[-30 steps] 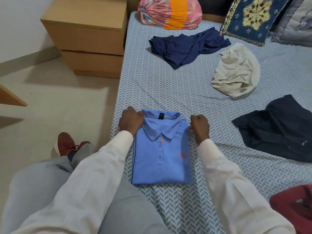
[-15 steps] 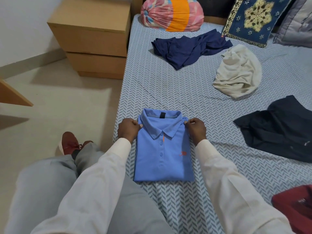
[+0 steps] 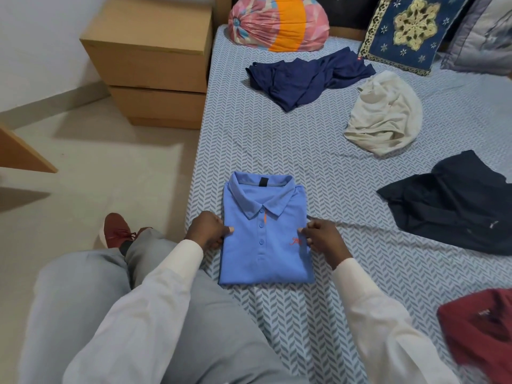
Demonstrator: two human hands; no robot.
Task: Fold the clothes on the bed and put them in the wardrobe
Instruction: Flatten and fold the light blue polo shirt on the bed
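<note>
Inspection at bed (image 3: pixel 277 139), near edge. Found blue polo shirt (image 3: pixel 266 245) folded flat there, long axis running from near edge inward, collar pointing to the far end. Noted left hand (image 3: pixel 206 231) pinching its left edge, right hand (image 3: pixel 322 239) pinching its right edge, mid-length.

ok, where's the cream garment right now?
Head view, upper right: the crumpled cream garment lies between the rumpled navy garment and the black garment, below the embroidered blue cushion.

White wall (image 3: pixel 41 37), beige floor (image 3: pixel 97 167), wooden drawer chest (image 3: pixel 155 65) beside bed (image 3: pixel 277 139).
</note>
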